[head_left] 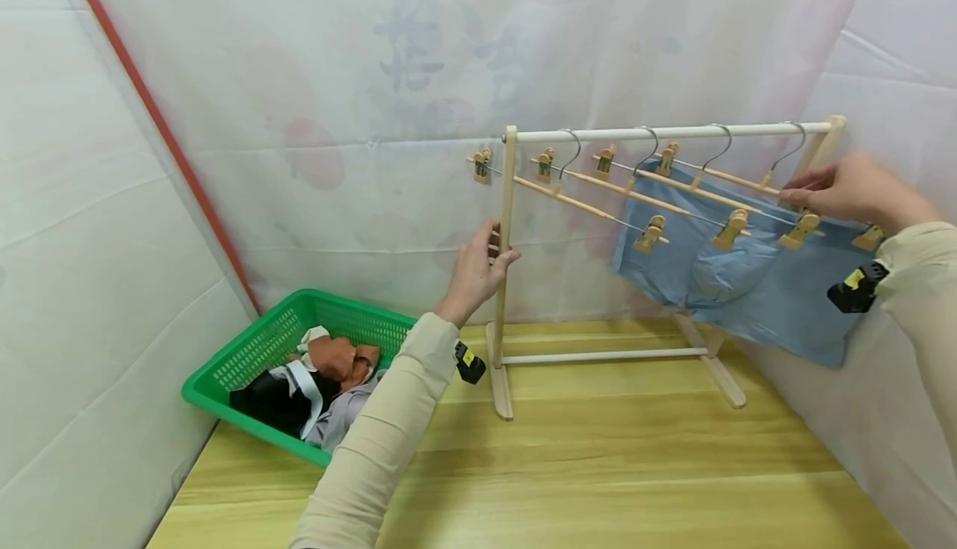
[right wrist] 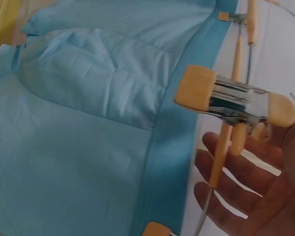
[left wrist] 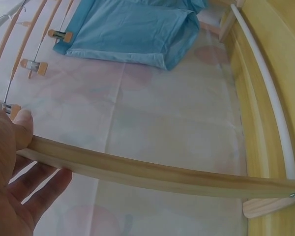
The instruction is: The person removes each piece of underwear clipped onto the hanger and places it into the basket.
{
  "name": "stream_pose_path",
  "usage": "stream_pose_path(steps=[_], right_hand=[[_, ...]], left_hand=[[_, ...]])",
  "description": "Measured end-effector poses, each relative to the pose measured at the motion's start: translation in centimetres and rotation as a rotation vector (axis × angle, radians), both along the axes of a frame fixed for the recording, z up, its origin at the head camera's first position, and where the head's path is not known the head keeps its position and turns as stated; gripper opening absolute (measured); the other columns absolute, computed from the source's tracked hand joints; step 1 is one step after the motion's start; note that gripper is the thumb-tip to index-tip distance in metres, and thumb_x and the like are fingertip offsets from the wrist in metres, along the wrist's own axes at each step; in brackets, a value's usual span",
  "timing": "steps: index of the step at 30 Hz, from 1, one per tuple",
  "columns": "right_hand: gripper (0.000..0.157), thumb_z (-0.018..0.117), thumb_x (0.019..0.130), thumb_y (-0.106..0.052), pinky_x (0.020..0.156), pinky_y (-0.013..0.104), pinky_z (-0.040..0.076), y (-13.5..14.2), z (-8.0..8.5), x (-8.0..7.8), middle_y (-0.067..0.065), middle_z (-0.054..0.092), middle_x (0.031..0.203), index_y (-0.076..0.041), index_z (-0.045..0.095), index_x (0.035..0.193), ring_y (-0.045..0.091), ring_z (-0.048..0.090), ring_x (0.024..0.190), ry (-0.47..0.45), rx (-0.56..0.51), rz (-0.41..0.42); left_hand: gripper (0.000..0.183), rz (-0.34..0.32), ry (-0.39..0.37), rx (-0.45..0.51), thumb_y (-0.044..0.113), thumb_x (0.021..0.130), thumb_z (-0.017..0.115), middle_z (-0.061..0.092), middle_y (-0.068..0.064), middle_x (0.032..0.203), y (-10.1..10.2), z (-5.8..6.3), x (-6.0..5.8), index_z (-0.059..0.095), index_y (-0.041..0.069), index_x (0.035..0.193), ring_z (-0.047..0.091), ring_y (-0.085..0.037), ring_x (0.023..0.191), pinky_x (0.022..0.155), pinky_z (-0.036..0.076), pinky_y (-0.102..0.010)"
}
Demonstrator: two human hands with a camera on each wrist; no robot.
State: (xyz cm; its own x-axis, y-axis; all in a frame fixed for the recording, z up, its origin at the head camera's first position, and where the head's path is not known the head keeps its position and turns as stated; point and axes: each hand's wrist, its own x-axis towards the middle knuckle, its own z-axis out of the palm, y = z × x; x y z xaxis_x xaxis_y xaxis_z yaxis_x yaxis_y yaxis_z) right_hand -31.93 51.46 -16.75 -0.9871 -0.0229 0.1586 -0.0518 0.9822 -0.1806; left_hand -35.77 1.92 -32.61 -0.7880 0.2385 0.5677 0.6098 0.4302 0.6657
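My left hand [head_left: 478, 267] grips the left wooden post [head_left: 506, 225] of a small clothes rack, thumb on one side and fingers on the other. A pair of light blue shorts [head_left: 792, 300] hangs by its waistband from the clips of the rightmost hanger [head_left: 736, 182]. My right hand [head_left: 860, 192], slightly blurred, is beside that hanger's right half. In the right wrist view its fingers [right wrist: 236, 187] spread loosely behind the hanger's rod, and a wooden clip [right wrist: 236, 96] in front covers part of the thumb.
Three hangers with bare clips, one with a near clip [head_left: 649, 233], hang from the white top rail [head_left: 673, 132]. A green basket [head_left: 257, 424] of mixed clothes stands left on the wooden table [head_left: 598, 466]. White cloth walls [head_left: 359, 75] enclose the table's back and sides.
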Motion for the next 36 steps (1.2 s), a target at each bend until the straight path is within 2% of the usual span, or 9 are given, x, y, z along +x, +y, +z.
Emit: stream_pose_path(steps=[3,9,16,22,27,31,36], right_hand=[[0.054,0.055,0.102,-0.037,0.057,0.033,0.048,0.3,-0.4,-0.3,0.029,0.075,0.096,0.013,0.063,0.124,0.009,0.060,0.068,-0.018,-0.006,0.020],[0.057,0.052,0.103,-0.040,0.058,0.032,0.048,0.4,-0.7,-0.8,0.023,0.076,0.092,0.011,0.065,0.123,0.008,0.058,0.069,-0.020,-0.045,0.007],[0.060,0.055,0.102,-0.042,0.056,0.032,0.049,0.8,-1.1,-0.2,0.009,0.075,0.083,0.013,0.064,0.124,0.005,0.058,0.065,0.017,-0.143,-0.044],[0.063,0.055,0.101,-0.043,0.055,0.028,0.047,1.2,-0.2,0.9,0.013,0.072,0.083,0.016,0.061,0.124,0.002,0.053,0.064,0.098,-0.159,-0.100],[0.058,0.057,0.101,-0.037,0.052,0.028,0.043,1.1,0.5,1.8,0.006,0.069,0.075,0.018,0.063,0.119,0.006,0.050,0.060,0.164,-0.163,-0.119],[0.053,0.057,0.102,-0.030,0.050,0.029,0.042,1.3,0.1,3.0,0.009,0.068,0.071,0.021,0.063,0.114,0.012,0.049,0.058,0.187,-0.152,-0.130],[0.052,0.053,0.104,-0.030,0.051,0.032,0.042,1.2,-1.1,4.4,0.023,0.066,0.078,0.020,0.062,0.114,0.023,0.052,0.064,0.177,-0.126,-0.188]], left_hand=[[0.029,0.004,-0.006,-0.007,0.017,0.100,0.066,0.073,-0.012,0.105,0.0,0.0,0.0,0.055,0.010,0.126,0.074,-0.029,0.095,0.075,0.063,-0.037],[0.030,0.012,-0.007,-0.002,0.016,0.099,0.067,0.073,-0.012,0.105,-0.1,0.1,0.0,0.055,0.009,0.126,0.074,-0.030,0.095,0.077,0.063,-0.038],[0.031,0.006,-0.005,-0.005,0.017,0.099,0.067,0.073,-0.013,0.106,0.2,0.0,-0.2,0.055,0.008,0.126,0.074,-0.030,0.095,0.076,0.063,-0.039],[0.034,0.002,0.000,-0.010,0.017,0.099,0.067,0.073,-0.014,0.107,0.5,0.1,-0.5,0.055,0.005,0.128,0.074,-0.031,0.097,0.078,0.063,-0.040],[0.032,-0.001,-0.018,0.025,0.015,0.099,0.067,0.072,-0.015,0.106,0.5,-0.1,-0.5,0.055,0.007,0.127,0.074,-0.031,0.096,0.078,0.063,-0.041],[0.030,-0.007,0.004,0.018,0.016,0.099,0.067,0.073,-0.013,0.105,0.6,-0.4,-0.5,0.056,0.008,0.126,0.074,-0.030,0.095,0.077,0.063,-0.039],[0.032,-0.019,0.007,0.020,0.016,0.099,0.067,0.072,-0.014,0.106,0.5,-0.3,-0.3,0.055,0.008,0.127,0.074,-0.031,0.096,0.078,0.063,-0.039]])
